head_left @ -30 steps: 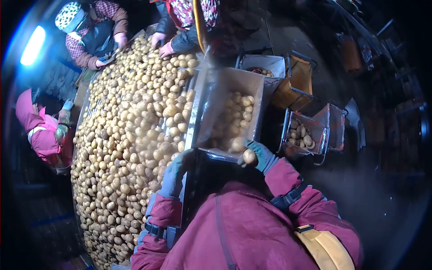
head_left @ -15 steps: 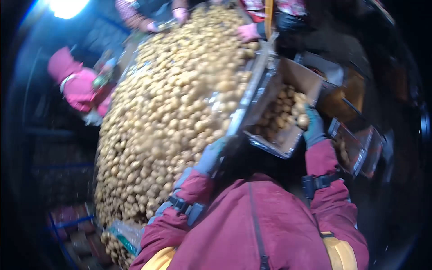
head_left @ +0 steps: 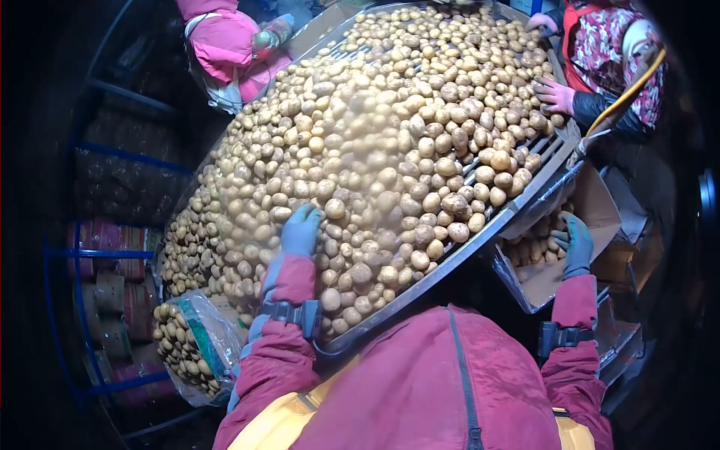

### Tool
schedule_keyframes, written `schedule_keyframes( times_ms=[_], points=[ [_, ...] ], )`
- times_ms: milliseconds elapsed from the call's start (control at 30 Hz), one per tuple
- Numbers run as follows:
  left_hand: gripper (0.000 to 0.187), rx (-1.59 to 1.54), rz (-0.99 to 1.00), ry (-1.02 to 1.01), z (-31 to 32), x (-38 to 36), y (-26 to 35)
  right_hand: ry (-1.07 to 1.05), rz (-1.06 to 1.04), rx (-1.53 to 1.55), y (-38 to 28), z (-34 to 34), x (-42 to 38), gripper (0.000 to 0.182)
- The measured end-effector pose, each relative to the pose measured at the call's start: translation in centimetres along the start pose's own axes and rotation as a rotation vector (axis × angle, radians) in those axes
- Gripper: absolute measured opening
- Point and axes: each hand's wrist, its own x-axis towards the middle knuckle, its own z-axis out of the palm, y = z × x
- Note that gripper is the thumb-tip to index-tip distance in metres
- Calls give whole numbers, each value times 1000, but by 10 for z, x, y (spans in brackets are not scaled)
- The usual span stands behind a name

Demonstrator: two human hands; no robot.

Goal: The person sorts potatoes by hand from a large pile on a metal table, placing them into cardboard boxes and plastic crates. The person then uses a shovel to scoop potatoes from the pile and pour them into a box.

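Potatoes [head_left: 360, 157] cover a large slatted table [head_left: 536, 178]. On the pile's near side lies my left hand [head_left: 301, 231], in a blue-green glove, its fingers extended beside a potato [head_left: 334, 208] and grasping nothing visible. My right hand [head_left: 576, 246], gloved the same way, is over the near right side of a cardboard box [head_left: 600, 206] beyond the table's right edge. Its fingers are apart and hold nothing visible. More potatoes [head_left: 534, 247] lie in that box, partly hidden by the table's rim.
A co-worker in pink [head_left: 221, 45] is at the far left; another co-worker's pink-gloved hand [head_left: 556, 96] rests at the right edge. A plastic-lined bag of potatoes [head_left: 184, 345] stands near left, by blue racks [head_left: 97, 253]. More boxes [head_left: 622, 341] are at right.
The view has swung, showing more of the right co-worker. My left hand has moved from the table's edge onto the potatoes. My right hand has left the potatoes it was touching in the box.
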Motion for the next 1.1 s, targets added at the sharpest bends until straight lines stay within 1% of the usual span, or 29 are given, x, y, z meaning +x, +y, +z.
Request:
schedule_keyframes(
  times_ms=[67, 100, 133, 167, 200, 233, 300, 367, 400, 433, 467, 500, 567, 600, 667, 700, 733, 767, 833, 867, 933, 967, 1033, 1067, 1100],
  points=[
    [45, 172, 212, 43, 31, 17, -26, -183, 11, -66, -39, 62, -33, 37],
    [61, 477, 159, 18, 37, -3, 30, -251, -15, -34, -38, 88, -38, 37],
    [64, 386, 103, -61, 57, 4, 26, -247, -20, -17, -39, 117, -49, 36],
    [60, 554, 148, 25, 70, -14, 67, -309, 69, -2, -38, 143, -53, 35],
    [49, 613, 267, 153, 91, -3, 46, -348, 78, -57, -50, 172, -71, 39],
    [48, 521, 273, 130, 97, -1, 51, -445, 20, -86, -37, 187, -73, 40],
    [46, 339, 279, 87, 101, -5, 65, -614, 187, -61, -27, 224, -79, 40],
    [46, 247, 215, 61, 107, -18, 76, -815, 203, -187, -12, 253, -78, 49],
    [46, 201, 186, 48, 110, -22, 81, -839, 345, -102, -19, 272, -92, 55],
    [54, 170, 169, -90, 113, -25, 83, -857, 490, -18, -25, 287, -105, 62],
    [60, 157, 278, -141, 116, -36, 81, -851, 619, -60, -15, 296, -103, 71],
    [67, 138, 386, -195, 119, -46, 78, -1017, 680, 35, -6, 308, -96, 71],
    [61, -14, 373, -267, 103, -58, 94, -983, 725, 39, 13, 323, -93, 64],
    [57, 32, 335, -217, 90, -54, 97, -853, 676, 61, -16, 329, -119, 54],
    [50, 125, 260, -128, 53, -34, 94, -942, 682, 97, -7, 329, -108, 50],
    [45, 130, 279, -33, 36, -20, 83, -983, 688, 119, -3, 326, -104, 48],
    [41, 135, 301, 61, 27, -5, 70, -983, 713, 167, -3, 323, -102, 40],
    [39, 234, 285, 31, 28, 9, 58, -990, 733, 191, -2, 320, -100, 34],
    [38, 433, 253, -29, 31, 24, 54, -1005, 773, 241, 1, 314, -99, 24],
    [40, 495, 233, -4, 45, 24, 53, -1058, 529, 145, 6, 309, -98, 18],
    [41, 342, 255, -84, 63, 7, 74, -1134, 112, 0, 9, 302, -94, 16],
    [42, 267, 263, -123, 73, -4, 79, -1154, 17, -51, 14, 298, -88, 15],
    [44, 334, 331, -194, 97, -23, 72, -1175, -177, -151, 24, 291, -76, 17],
    [42, 275, 240, -209, 101, -26, 64, -1197, -323, -199, 28, 286, -69, 18],
    [41, 250, 205, -267, 97, -26, 61, -1212, -465, -249, 31, 281, -67, 19]
  ],
)
